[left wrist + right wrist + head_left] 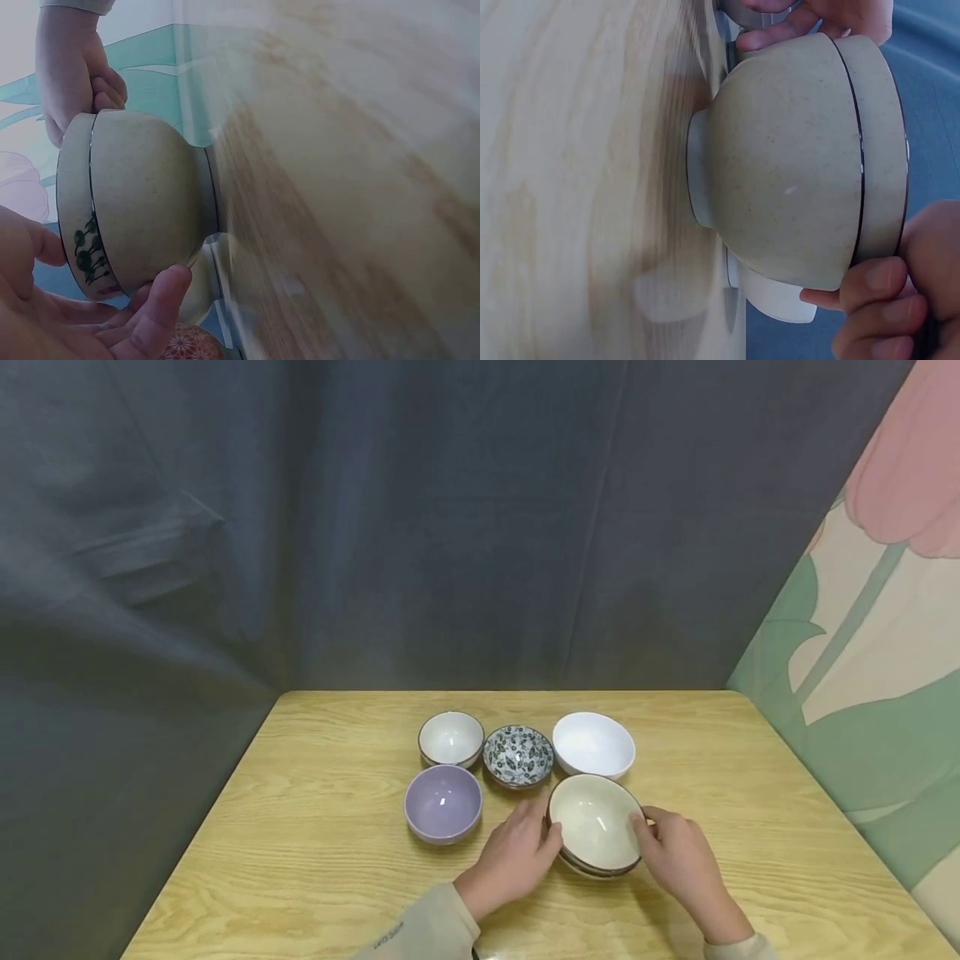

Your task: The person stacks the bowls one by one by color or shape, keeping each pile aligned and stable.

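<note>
Two cream bowls with dark rims sit nested on the table. The upper bowl hides most of the lower bowl, whose foot stands on the wood. A green plant motif marks the upper bowl's outside in the left wrist view. Along the stack's left side lies my left hand, thumb and fingers spread and touching the bowls. My right hand pinches the upper bowl's rim at the right, thumb on top and other fingers curled beneath it.
Behind the stack is a plain white bowl. To its left are a black-and-white floral bowl and a white bowl with a dark rim. A lavender bowl stands left of my left hand. Dark cloth hangs behind the wooden table.
</note>
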### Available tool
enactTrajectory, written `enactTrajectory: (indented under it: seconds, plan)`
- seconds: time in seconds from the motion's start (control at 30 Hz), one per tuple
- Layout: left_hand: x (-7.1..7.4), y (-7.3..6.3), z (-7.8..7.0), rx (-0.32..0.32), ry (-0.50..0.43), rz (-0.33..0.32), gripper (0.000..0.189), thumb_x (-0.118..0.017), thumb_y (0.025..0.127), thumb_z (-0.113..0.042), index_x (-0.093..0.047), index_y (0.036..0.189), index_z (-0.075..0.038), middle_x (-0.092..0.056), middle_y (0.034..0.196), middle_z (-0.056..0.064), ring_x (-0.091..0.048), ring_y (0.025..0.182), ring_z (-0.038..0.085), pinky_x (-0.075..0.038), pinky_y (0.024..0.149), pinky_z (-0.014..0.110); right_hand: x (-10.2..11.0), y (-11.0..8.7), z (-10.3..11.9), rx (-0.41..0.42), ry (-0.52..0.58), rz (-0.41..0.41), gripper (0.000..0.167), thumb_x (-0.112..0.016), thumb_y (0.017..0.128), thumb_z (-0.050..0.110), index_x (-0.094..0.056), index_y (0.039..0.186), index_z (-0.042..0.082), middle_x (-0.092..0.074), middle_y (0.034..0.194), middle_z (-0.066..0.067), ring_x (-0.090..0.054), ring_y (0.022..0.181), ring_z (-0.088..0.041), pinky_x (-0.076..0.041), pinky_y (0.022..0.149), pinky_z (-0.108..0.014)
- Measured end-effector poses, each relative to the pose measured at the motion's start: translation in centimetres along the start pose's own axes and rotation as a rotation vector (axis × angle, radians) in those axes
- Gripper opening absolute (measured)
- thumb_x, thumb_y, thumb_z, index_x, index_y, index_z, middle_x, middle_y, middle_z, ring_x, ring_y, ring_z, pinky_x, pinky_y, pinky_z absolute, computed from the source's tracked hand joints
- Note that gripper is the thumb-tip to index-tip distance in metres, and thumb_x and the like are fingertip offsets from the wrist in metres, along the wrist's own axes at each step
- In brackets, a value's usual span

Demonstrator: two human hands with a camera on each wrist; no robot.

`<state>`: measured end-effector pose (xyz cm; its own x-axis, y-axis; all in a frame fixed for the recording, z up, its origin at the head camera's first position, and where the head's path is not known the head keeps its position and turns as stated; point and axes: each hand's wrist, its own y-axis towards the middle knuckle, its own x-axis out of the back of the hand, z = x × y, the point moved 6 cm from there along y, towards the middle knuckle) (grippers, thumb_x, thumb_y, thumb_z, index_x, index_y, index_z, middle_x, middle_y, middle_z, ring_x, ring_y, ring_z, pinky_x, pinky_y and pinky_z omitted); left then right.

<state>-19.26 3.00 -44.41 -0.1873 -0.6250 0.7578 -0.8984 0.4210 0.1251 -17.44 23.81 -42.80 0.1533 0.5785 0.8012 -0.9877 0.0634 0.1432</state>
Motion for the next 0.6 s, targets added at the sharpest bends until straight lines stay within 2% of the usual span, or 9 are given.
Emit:
enactTrajectory:
  seconds: [0.1, 0.4, 0.6]
  plan:
    - [-0.1, 0.08, -0.11, 0.008, 0.002, 0.011, 0.061, -0.041, 0.104, -0.035, -0.032, 0.155, -0.003, -0.056, 0.133, 0.015, -0.061, 0.113, 0.028, -0.052, 0.094, 0.043, 0.0, 0.14, -0.02, -0.006, -0.003, 0.017, 0.03, -0.056, 0.099, 0.014, -0.069, 0.112, -0.01, -0.075, 0.084, -0.018, -0.072, 0.076, -0.027, -0.055, 0.063, -0.039]
    - [-0.12, 0.26, -0.14, -0.01, -0.008, 0.014, 0.059, -0.042, 0.103, -0.03, -0.032, 0.155, -0.005, -0.057, 0.129, 0.015, -0.06, 0.11, 0.026, -0.053, 0.092, 0.042, 0.0, 0.48, 0.34, -0.002, -0.029, 0.025, 0.029, -0.056, 0.098, 0.012, -0.069, 0.108, -0.012, -0.074, 0.083, -0.02, -0.071, 0.073, -0.027, -0.055, 0.058, -0.038]
    - [-0.43, 0.43, -0.28, -0.012, 0.016, 0.014, 0.057, -0.04, 0.1, -0.027, -0.036, 0.151, -0.002, -0.056, 0.123, 0.014, -0.061, 0.105, 0.025, -0.054, 0.088, 0.04, -0.14, 0.56, 0.21, -0.014, -0.059, 0.038, 0.031, -0.053, 0.098, 0.014, -0.069, 0.109, -0.011, -0.073, 0.084, -0.021, -0.069, 0.071, -0.027, -0.052, 0.055, -0.037]
